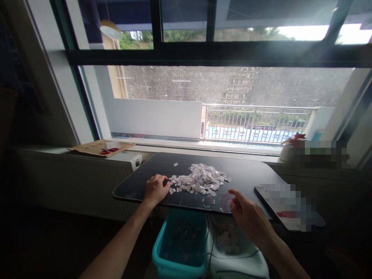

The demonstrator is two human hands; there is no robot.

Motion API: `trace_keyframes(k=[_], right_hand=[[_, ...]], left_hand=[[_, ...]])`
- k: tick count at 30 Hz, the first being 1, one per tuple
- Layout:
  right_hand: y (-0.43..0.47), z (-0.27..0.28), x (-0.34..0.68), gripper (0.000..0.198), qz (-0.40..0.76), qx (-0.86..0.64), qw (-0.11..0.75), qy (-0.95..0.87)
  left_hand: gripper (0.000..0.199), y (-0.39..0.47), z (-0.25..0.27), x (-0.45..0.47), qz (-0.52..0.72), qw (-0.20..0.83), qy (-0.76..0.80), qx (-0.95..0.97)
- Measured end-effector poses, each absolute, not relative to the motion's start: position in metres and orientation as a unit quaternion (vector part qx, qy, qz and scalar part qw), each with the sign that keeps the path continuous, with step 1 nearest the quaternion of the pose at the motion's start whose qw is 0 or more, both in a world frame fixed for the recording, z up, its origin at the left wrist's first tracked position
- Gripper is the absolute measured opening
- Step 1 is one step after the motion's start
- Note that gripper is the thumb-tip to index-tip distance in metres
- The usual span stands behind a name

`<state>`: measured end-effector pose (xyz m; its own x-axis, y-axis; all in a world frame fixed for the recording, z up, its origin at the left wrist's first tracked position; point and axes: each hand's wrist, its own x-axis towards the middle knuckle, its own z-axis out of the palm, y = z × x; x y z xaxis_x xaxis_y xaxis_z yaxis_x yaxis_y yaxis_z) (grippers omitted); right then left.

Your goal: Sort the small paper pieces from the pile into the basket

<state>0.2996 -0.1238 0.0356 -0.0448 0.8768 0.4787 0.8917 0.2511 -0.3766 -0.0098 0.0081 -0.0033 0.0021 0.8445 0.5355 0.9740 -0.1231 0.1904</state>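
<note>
A loose pile of small torn paper pieces [205,179], whitish with pink tints, lies on a dark table [136,180]. My left hand [156,190] rests at the pile's left edge, fingers loosely curled, with a gap between thumb and forefinger. Nothing shows in its grasp. Over the table's front edge is my right hand [251,215], forefinger stretched out and the other fingers bent, apart from the pile. Beside its fingertip is a red round stamp-like mark [226,202]. Several stray bits lie in front of the pile.
Below the table stand a teal bin [158,254] and a pale tub [238,267] with dark cords across it. At right lies a flat, partly blurred object [273,199]. Red-handled scissors [109,150] rest on brown paper [87,147] on the sill, beneath a large window.
</note>
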Motion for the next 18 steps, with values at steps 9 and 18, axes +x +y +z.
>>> trace_keyframes(k=[9,18], right_hand=[[-0.121,0.034,0.297,0.036,-0.029,-0.601,0.317,-0.733],[-0.109,0.028,0.298,0.037,-0.022,-0.584,0.351,-0.731]], left_hand=[[0.024,0.008,-0.003,-0.009,-0.275,0.12,-0.652,-0.697],[0.024,0.008,-0.004,-0.009,-0.271,0.125,-0.653,-0.696]])
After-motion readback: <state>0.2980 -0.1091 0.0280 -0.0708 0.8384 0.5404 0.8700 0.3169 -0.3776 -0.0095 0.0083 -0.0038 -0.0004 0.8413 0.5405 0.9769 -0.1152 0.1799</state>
